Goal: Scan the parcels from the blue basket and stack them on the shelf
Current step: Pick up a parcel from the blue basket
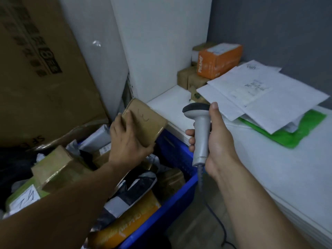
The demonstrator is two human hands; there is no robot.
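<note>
Left hand [125,141] grips brown parcel [145,119] over blue basket [179,194], beside shelf [167,101] | right hand [219,141] curls round scanner [199,126] | advice: turn parcel's label toward scanner head, hold steady

Parcel and scanner over the basket

The left hand [125,141] is gripping a small brown cardboard parcel [146,121], tilted, above the blue plastic basket [179,193] of packages. The right hand [218,141] is holding a grey handheld barcode scanner [199,130] upright beside it, near the white shelf [167,99]
</note>
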